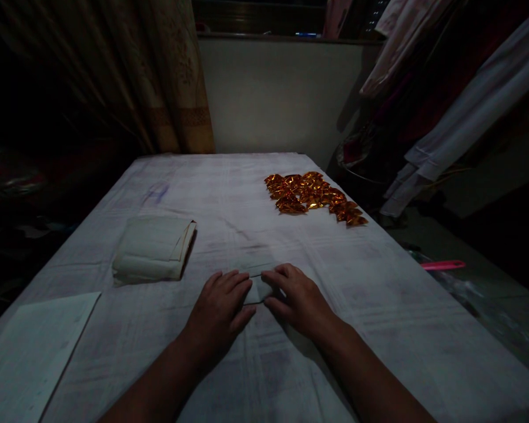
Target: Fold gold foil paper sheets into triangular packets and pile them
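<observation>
A small piece of folded pale paper (256, 292) lies on the cloth-covered table between my two hands. My left hand (220, 302) holds its left side, fingers at the far edge and thumb at the near edge. On the opposite side my right hand (300, 299) grips the paper between bent fingers and thumb. Parts of the paper are hidden under the fingers. To the left rests a thick stack of folded, greyish paper (152, 249). Nearer me on the left is a flat white sheet or pad (39, 352).
Several shiny orange-gold foil packets (308, 194) lie together at the table's far right. A patterned curtain (171, 76) hangs behind on the left. Clothes (458, 111) hang at the right, above a pink handle (443, 265) beside the table. The white tablecloth (229, 194) is slightly creased.
</observation>
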### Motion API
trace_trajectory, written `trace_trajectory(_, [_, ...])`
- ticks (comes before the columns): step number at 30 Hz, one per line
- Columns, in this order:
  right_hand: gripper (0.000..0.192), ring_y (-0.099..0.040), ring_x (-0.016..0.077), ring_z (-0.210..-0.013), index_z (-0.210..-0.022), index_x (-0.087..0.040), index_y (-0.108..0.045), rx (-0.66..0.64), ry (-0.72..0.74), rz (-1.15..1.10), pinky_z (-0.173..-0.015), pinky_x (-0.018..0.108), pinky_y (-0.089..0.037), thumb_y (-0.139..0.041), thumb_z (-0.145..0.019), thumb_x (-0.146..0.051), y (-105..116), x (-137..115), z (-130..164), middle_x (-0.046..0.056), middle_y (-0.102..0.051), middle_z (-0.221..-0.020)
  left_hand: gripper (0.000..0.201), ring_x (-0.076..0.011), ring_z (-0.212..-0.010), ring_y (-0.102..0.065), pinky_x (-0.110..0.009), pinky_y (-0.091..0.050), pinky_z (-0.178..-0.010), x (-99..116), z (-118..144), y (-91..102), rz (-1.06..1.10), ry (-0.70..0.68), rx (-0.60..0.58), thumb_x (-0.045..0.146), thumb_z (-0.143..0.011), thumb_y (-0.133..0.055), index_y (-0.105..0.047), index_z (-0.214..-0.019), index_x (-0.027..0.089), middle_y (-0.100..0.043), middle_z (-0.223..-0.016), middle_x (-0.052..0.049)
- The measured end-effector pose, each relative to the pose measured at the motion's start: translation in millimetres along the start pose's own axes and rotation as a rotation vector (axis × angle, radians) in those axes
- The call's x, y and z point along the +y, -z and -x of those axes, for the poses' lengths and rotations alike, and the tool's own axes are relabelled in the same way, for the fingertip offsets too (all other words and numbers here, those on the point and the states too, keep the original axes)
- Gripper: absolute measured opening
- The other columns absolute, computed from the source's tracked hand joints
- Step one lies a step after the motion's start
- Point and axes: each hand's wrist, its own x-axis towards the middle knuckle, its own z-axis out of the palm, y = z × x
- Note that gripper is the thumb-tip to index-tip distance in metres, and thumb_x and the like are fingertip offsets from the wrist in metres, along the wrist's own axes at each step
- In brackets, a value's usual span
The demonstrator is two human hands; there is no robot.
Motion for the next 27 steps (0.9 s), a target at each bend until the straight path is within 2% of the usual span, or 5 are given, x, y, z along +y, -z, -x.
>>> trace_trajectory(4, [0.025,-0.062,0.0264,-0.102,-0.109,-0.024,-0.073,0.055,0.036,0.132,-0.083,0.039,-0.054,-0.073,-0.084,-0.020,-4,5,0,0.011,-0.065,-0.111,0.034,-0.0292,-0.120,-0.064,-0.055,-0.046,-0.107,-2,-1,-1.1,-0.001,-0.003,0.019,0.027,-0.095,-0.060,-0.062,-0.128,0.019,-0.070,-0.129,-0.012])
trace_trajectory(9, [0.024,-0.059,0.0300,-0.114,-0.109,-0.023,-0.073,0.144,0.139,0.179,-0.091,0.044,-0.052,-0.073,-0.085,-0.023,-6,11,0,0.015,-0.063,-0.130,0.029,-0.0267,-0.117,-0.066,-0.053,-0.048,-0.105,-8,-1,-3.1,0.022,-0.024,0.051,0.023,-0.098,-0.055,-0.066,-0.125,0.022,-0.071,-0.126,-0.011])
trace_trajectory(15, [0.016,-0.061,0.0284,-0.115,-0.104,-0.023,-0.073,0.128,0.234,0.102,-0.092,0.043,-0.049,-0.065,-0.090,-0.019,-8,16,-2,0.010,-0.072,-0.121,0.023,-0.0253,-0.108,-0.070,-0.053,-0.050,-0.101,-9,-2,1.8,0.101,0.001,0.088,0.026,-0.102,-0.048,-0.070,-0.107,0.022,-0.076,-0.114,-0.008])
trace_trajectory(22, [0.009,-0.068,0.0226,-0.101,-0.087,-0.025,-0.077,0.084,-0.022,-0.019,-0.087,0.038,-0.048,-0.069,-0.088,-0.022,-9,18,-16,0.004,-0.078,-0.107,0.022,-0.0213,-0.082,-0.067,-0.042,-0.053,-0.087,-4,-9,13.8,0.158,0.175,0.093,0.028,-0.100,-0.047,-0.065,-0.091,0.021,-0.071,-0.086,-0.004])
trace_trajectory(27, [0.008,-0.066,0.0218,-0.097,-0.082,-0.024,-0.076,0.073,-0.097,-0.004,-0.085,0.035,-0.045,-0.070,-0.086,-0.022,-10,12,-25,0.003,-0.077,-0.101,0.018,-0.0231,-0.083,-0.065,-0.039,-0.052,-0.078,-12,-11,6.0,0.125,0.305,0.142,0.032,-0.097,-0.049,-0.063,-0.095,0.022,-0.070,-0.085,-0.005])
